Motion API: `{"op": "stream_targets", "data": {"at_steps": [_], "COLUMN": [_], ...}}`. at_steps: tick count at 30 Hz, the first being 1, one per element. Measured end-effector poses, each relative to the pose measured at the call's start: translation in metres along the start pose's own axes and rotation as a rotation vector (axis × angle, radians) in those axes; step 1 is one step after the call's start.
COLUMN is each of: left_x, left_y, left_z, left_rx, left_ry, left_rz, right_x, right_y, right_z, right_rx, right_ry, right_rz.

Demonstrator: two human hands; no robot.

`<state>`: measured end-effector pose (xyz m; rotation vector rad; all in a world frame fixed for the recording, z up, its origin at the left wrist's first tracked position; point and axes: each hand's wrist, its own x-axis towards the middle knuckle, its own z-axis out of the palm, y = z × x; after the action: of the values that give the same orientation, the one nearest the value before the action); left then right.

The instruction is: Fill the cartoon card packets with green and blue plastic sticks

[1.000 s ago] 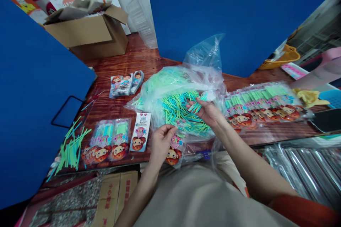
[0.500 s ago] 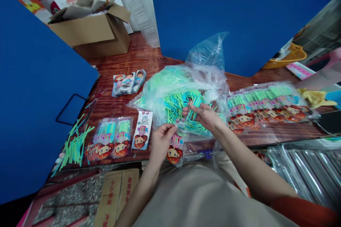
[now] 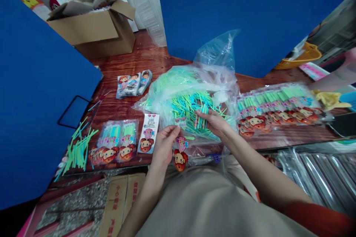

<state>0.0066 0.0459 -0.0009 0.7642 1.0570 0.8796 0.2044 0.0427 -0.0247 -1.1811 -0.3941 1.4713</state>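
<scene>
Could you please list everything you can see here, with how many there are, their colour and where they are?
Wooden table: one, reddish brown, across the middle.
Cardboard box: one, brown, open, back left.
Clear plastic bag: one, centre, holding sticks.
Loose sticks: many, green and blue, in the bag.
Stick pile: one, green and blue, front left.
Sealed stick packets: several, green and blue, right and front left.
Printed cartoon cards: at least five, mostly white and red, left of the bag.
Blue panels: two, left and behind.
Yellow basket: one, far right.
Left hand: beside a card.
Right hand: holding a bunch of sticks over the bag.
</scene>
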Motion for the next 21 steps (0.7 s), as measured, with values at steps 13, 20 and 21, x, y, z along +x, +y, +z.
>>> {"op": "stream_targets", "data": {"at_steps": [13, 20, 21], "left_x": [0.0, 0.002, 0.002], "left_y": [0.003, 0.004, 0.004], "left_z": [0.002, 0.009, 0.01], "left_rx": [0.003, 0.028, 0.03], "left_ry": [0.038, 0.012, 0.018], "left_rz": [-0.005, -0.028, -0.023], "right_x": [-0.019, -0.059, -0.069], "right_y": [-0.044, -0.059, -0.062], "right_z": [-0.047, -0.084, -0.092], "right_rx": [-0.097, -0.31, -0.375], "right_ry": [-0.105, -0.084, -0.08], "right_rz": [-0.026, -0.007, -0.007]}}
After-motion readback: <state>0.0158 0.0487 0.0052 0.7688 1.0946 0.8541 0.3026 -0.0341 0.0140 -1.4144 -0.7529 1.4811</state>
